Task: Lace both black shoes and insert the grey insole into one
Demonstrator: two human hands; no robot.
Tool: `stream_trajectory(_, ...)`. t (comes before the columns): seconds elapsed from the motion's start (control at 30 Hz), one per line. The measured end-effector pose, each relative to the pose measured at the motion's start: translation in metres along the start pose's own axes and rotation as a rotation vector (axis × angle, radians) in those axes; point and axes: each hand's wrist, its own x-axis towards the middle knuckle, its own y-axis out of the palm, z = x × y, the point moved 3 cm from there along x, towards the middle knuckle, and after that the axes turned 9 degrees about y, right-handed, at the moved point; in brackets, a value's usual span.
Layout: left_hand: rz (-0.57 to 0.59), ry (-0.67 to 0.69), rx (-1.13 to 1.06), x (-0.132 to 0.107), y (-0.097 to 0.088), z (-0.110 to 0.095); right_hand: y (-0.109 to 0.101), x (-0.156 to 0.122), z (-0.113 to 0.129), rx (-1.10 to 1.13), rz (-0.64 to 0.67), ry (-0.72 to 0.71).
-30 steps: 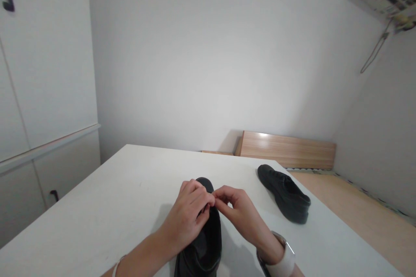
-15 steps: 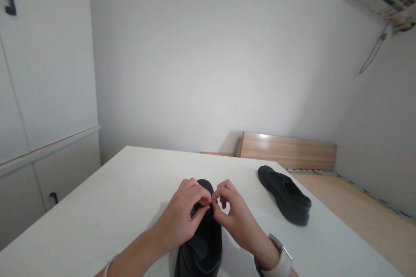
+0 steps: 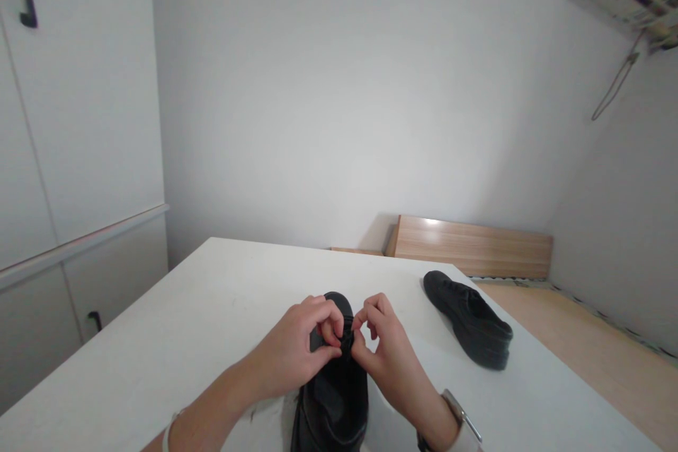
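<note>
A black shoe (image 3: 335, 402) lies on the white table, its toe pointing away from me and its heel at the bottom of the view. Over its lacing my left hand (image 3: 301, 342) pinches thumb and fingertips together at what looks like a black shoelace (image 3: 347, 339). Across from it my right hand (image 3: 378, 339) makes a similar pinch on the right side of the lacing. The lace is dark against the dark shoe, so its ends cannot be made out. Both hands partly cover the front of the shoe.
Another black shoe (image 3: 469, 318) rests near the right edge of the white table (image 3: 238, 289). Beyond that edge is a wooden bed base (image 3: 572, 325) with a headboard (image 3: 471, 244). A white cabinet (image 3: 79, 120) stands at the left.
My hands have drawn slightly apart over the lacing, showing more of the lace between them. The whole view has shifted a little; the other shoe stays in place.
</note>
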Motion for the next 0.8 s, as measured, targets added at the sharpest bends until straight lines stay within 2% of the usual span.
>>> stream_trajectory(0.2, 0.013, 0.043, -0.079, 0.0, -0.005, 0.0, -0.006, -0.002, 0.003, 0.001, -0.01, -0.015)
stream_trajectory(0.27, -0.04, 0.073, -0.1, 0.001, -0.009, 0.002, -0.013, -0.007, 0.01, 0.011, -0.031, -0.019)
stream_trajectory(0.33, -0.166, 0.073, -0.057, 0.003, -0.014, 0.009, -0.017, -0.016, 0.019, 0.03, -0.031, -0.035)
stream_trajectory(0.43, -0.356, 0.022, 0.096, 0.003, -0.016, 0.025, -0.007, -0.035, 0.031, 0.007, 0.002, -0.21)
stream_trajectory(0.53, -0.393, -0.001, 0.242, 0.003, -0.012, 0.042, 0.017, -0.055, 0.031, -0.221, -0.04, -0.472)
stream_trajectory(0.6, -0.385, -0.005, 0.312, 0.002, -0.008, 0.05, 0.03, -0.062, 0.023, -0.4, -0.062, -0.528)
stream_trajectory(0.7, -0.377, -0.034, 0.392, 0.0, -0.004, 0.059, 0.027, -0.066, 0.013, -0.504, -0.008, -0.488)
stream_trajectory(0.8, -0.378, -0.061, 0.426, -0.002, -0.002, 0.063, 0.0, -0.064, 0.007, -0.497, 0.07, -0.291)
